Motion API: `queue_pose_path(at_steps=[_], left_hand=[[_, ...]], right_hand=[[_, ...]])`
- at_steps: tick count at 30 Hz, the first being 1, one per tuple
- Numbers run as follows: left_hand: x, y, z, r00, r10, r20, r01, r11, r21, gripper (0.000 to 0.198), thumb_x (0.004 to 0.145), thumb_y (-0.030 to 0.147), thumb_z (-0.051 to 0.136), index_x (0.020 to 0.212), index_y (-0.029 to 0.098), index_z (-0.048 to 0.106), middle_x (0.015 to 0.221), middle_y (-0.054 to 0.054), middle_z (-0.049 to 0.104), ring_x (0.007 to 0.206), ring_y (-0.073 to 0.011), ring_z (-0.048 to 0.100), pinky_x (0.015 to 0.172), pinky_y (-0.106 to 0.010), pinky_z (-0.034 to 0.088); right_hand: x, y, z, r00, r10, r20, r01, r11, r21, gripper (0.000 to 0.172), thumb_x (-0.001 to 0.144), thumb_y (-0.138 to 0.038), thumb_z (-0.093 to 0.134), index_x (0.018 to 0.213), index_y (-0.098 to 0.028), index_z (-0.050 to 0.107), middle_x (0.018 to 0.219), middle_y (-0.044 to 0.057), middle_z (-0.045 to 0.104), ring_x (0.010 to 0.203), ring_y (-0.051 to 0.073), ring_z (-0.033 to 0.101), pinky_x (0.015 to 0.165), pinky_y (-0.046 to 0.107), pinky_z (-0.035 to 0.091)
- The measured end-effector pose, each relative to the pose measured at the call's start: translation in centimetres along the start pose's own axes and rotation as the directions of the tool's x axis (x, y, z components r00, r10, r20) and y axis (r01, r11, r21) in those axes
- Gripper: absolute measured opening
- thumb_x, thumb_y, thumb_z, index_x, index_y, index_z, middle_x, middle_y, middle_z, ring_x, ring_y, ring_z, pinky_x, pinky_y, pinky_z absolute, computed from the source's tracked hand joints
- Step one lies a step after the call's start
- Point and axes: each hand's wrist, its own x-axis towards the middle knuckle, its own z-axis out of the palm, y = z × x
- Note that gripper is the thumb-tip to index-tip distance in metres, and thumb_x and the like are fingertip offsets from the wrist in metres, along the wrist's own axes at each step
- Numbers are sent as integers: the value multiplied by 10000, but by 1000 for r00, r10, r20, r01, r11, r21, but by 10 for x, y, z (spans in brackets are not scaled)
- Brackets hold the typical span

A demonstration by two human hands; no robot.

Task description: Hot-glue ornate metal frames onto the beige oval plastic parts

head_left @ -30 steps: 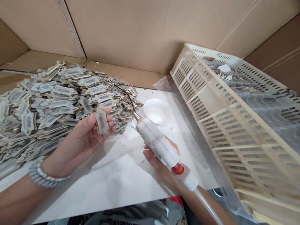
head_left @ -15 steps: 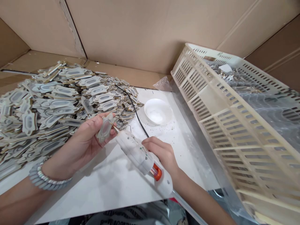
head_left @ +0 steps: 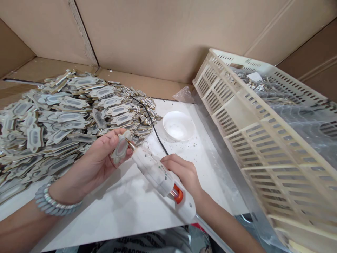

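My left hand (head_left: 101, 160) pinches a small grey ornate plaque (head_left: 121, 148) with an oval recess, held tilted above the white table. My right hand (head_left: 184, 175) is wrapped round a white glue gun (head_left: 152, 170) with an orange part near its back and a clear glue stick coming out behind. The gun's metal nozzle points at the plaque and appears to touch its upper right side. Most of my right fingers are hidden behind the gun. A large pile of similar plaques (head_left: 71, 116) lies beyond my left hand.
A white bowl (head_left: 179, 125) stands on the white table (head_left: 105, 218), with small specks around it. A black cord (head_left: 155, 131) runs from the pile toward the gun. On the right is a cream plastic crate (head_left: 237, 119) holding metal pieces and bubble wrap. Cardboard walls (head_left: 158, 38) rise behind.
My left hand and the plaque have shifted slightly right, and the plaque is turned a little. The glue gun stays against it, nearly in the same place.
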Motion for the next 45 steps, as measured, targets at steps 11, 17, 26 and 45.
queue_pose_path(at_steps=[11, 17, 26, 45], left_hand=[[-3, 1, -1, 999, -20, 46, 20, 1000, -13, 535, 472, 424, 1010, 866, 206, 721, 707, 40, 686, 578, -83, 646, 491, -113, 566], [-2, 0, -1, 998, -31, 53, 33, 999, -23, 534, 470, 422, 1010, 861, 208, 716, 692, 45, 691, 581, -99, 670, 467, -119, 558], [-3, 1, -1, 999, -6, 54, 7, 1000, -23, 497, 479, 409, 1009, 842, 210, 732, 696, 46, 693, 582, -89, 660, 492, -100, 562], [-4, 4, -7, 991, -71, 115, 68, 997, 32, 567, 503, 447, 1000, 974, 254, 752, 742, 21, 720, 631, -135, 726, 617, -166, 626]], right_hand=[[-3, 1, 0, 998, 50, 33, -48, 997, -58, 272, 970, -228, 444, 754, -207, 608, 734, 35, 634, 635, 149, 627, 547, 260, 452], [-3, 0, -1, 998, 53, 44, -51, 997, -56, 258, 961, -245, 460, 741, -208, 588, 719, 29, 615, 627, 150, 616, 548, 258, 436], [-2, -1, -3, 995, 92, 49, -91, 996, -12, 208, 915, -228, 495, 738, -217, 604, 705, 26, 625, 617, 160, 609, 534, 264, 443], [8, -5, -17, 904, 371, -214, -376, 926, 17, 329, 868, -324, 634, 618, -240, 437, 628, -32, 473, 538, 130, 479, 518, 267, 420]])
